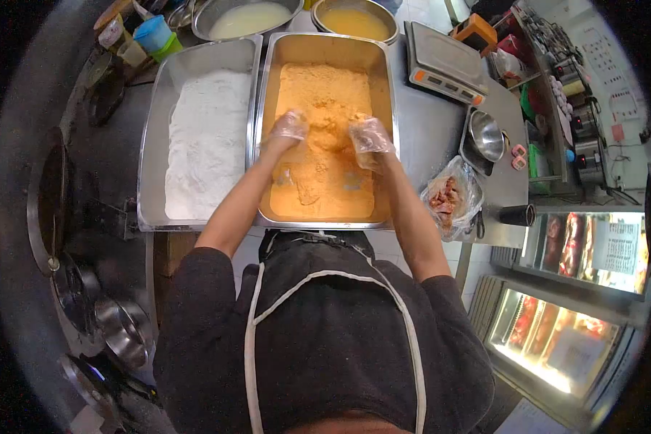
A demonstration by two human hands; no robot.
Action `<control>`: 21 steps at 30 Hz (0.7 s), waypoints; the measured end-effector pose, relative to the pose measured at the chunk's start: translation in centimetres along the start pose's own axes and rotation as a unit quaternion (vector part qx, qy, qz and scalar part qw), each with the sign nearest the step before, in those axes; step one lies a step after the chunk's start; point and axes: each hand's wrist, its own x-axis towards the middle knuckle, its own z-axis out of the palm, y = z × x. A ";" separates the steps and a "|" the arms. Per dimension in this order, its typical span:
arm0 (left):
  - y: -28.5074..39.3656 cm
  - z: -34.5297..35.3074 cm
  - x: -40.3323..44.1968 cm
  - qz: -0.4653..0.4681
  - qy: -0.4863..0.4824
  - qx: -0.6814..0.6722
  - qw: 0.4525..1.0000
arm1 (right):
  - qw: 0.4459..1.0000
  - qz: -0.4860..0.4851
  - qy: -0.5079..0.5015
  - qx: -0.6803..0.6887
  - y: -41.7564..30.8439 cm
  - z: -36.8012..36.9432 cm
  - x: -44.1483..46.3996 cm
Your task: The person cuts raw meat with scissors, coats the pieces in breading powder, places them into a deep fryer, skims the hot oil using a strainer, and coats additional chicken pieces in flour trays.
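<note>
My left hand, in a clear plastic glove, reaches into the left side of a deep steel pan of orange breading powder. Opposite it, at the pan's right side, my right hand wears the same kind of glove. Both touch the powder, and their fingers are blurred and partly coated or covered by it. Between them the powder is heaped and clumpy, with rough lumps; it lies flatter at the far end. Whether either hand grips a piece of something cannot be made out.
Left of the orange pan is a pan of white flour. Behind stand bowls of pale liquid and yellow liquid. At right are a scale, a steel bowl, a plastic bag of meat pieces and a dark cup.
</note>
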 end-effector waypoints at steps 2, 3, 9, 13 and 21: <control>-1.7 0.7 -0.1 -0.040 -0.038 0.134 0.989 | 0.994 0.056 -0.033 0.089 1.2 -1.8 0.3; -5.7 4.1 0.6 -0.055 -0.002 0.085 0.995 | 0.994 0.056 -0.036 0.087 0.9 -1.4 0.1; 0.8 7.3 -4.0 -0.069 -0.255 0.096 0.960 | 0.881 -0.037 -0.067 -0.467 -5.5 3.5 -0.6; 4.1 11.1 -9.4 -0.041 -0.214 0.174 0.960 | 0.802 -0.028 -0.017 -0.597 -0.8 7.5 -0.6; 1.6 6.3 -8.2 -0.109 -0.223 0.099 0.964 | 0.820 -0.024 -0.022 -0.571 -0.5 6.0 -3.0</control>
